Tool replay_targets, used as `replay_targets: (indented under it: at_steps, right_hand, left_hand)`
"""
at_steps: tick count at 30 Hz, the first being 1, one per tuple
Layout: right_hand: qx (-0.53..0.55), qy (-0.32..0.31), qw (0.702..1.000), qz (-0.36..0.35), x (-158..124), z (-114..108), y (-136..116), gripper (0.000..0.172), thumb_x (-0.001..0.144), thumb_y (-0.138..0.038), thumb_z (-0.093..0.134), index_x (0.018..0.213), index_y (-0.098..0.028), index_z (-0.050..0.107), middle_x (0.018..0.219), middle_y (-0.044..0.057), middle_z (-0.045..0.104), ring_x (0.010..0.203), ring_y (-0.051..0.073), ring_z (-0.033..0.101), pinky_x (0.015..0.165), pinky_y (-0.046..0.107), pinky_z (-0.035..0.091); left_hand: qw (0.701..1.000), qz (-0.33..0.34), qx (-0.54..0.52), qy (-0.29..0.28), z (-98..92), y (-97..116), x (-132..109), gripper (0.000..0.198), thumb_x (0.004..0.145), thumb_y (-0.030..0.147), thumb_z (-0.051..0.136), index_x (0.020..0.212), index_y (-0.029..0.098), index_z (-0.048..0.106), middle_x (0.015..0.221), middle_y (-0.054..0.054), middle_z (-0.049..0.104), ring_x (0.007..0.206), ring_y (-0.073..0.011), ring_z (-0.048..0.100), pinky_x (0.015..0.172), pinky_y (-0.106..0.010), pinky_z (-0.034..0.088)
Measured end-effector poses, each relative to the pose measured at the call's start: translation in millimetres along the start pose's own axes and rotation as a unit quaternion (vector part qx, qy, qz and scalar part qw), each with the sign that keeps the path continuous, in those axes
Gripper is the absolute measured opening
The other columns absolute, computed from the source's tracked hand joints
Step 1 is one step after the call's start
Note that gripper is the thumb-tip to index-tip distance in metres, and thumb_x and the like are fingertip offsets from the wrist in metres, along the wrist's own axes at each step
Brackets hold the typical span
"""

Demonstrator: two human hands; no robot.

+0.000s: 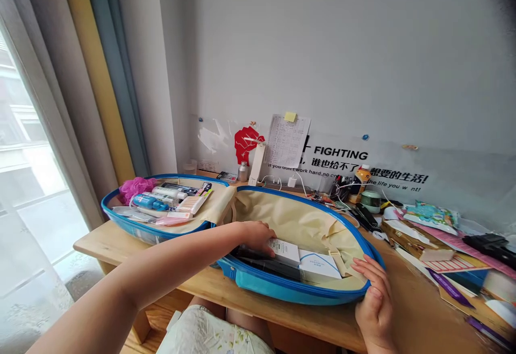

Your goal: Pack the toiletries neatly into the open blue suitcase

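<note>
A blue-rimmed suitcase lies open on the wooden table, its right half (pixel 306 289) nearest to me and its left half (pixel 161 236) farther left. My left hand (pixel 260 237) reaches into the right half, its fingers curled over the left end of a white box (pixel 285 251). Beside it lies another white box (pixel 318 265) with a blue line, and a dark flat item (pixel 268 264) runs along the near wall. My right hand (pixel 374 292) grips the rim at the right end, fingers inside and thumb outside. A cream lining covers the interior.
In the suitcase's left half are a pink bath puff (pixel 137 187), a blue bottle (pixel 149 202), tubes and small packets. Clutter crowds the table's right side, including an orange-capped bottle (pixel 360 182), a green jar (pixel 371 201) and a packet (pixel 430 215). A white lamp (pixel 257 165) stands behind.
</note>
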State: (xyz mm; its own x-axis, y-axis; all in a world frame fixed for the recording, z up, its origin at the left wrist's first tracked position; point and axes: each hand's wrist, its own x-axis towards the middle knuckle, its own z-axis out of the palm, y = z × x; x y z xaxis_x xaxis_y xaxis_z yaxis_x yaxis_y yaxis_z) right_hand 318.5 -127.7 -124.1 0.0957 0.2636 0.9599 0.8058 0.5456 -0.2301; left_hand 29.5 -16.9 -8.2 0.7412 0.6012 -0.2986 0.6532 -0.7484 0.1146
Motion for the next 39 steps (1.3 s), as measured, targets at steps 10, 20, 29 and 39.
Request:
replay_targets:
  at_steps: [10, 20, 29, 39]
  right_hand:
    - [0.002, -0.001, 1.0, -0.025, 2, 0, 3, 0.045, 0.103, -0.039, 0.027, 0.097, -0.018, 0.067, 0.098, 0.012, 0.069, 0.108, 0.029, 0.063, 0.091, 0.051, 0.048]
    - [0.003, 0.006, 1.0, -0.007, 0, 0, 7, 0.049, 0.102, -0.047, 0.028, 0.092, -0.018, 0.067, 0.095, 0.012, 0.069, 0.106, 0.03, 0.065, 0.091, 0.054, 0.049]
    - [0.004, 0.002, 1.0, -0.024, 1, 1, 8, 0.047, 0.102, -0.043, 0.027, 0.094, -0.018, 0.066, 0.097, 0.013, 0.069, 0.106, 0.03, 0.064, 0.09, 0.052, 0.049]
    - [0.005, 0.002, 1.0, -0.024, 0, 2, 9, 0.048, 0.103, -0.043, 0.027, 0.093, -0.018, 0.067, 0.097, 0.012, 0.068, 0.107, 0.031, 0.064, 0.092, 0.053, 0.048]
  left_hand:
    - [0.996, -0.081, 0.035, 0.019, 5.5, -8, -6, 0.051, 0.089, 0.06, 0.051, 0.121, 0.025, 0.069, 0.128, -0.014, 0.068, 0.115, -0.0322, 0.065, 0.089, -0.04, 0.054]
    - [0.998, -0.054, 0.02, 0.0, 8.4, -12, -1, 0.041, 0.091, 0.044, 0.055, 0.124, 0.022, 0.067, 0.126, -0.013, 0.07, 0.113, -0.0288, 0.067, 0.09, -0.037, 0.053]
    - [0.976, -0.041, 0.004, 0.214, -16.2, -35, -34, 0.045, 0.099, 0.032, 0.038, 0.142, 0.027, 0.053, 0.146, -0.007, 0.055, 0.129, -0.0243, 0.057, 0.104, -0.035, 0.048]
    - [0.888, -0.421, 0.072, 0.171, 6.7, -210, -179, 0.068, 0.073, 0.014, 0.055, 0.14, 0.02, 0.053, 0.145, -0.017, 0.054, 0.129, -0.0335, 0.056, 0.101, -0.044, 0.048]
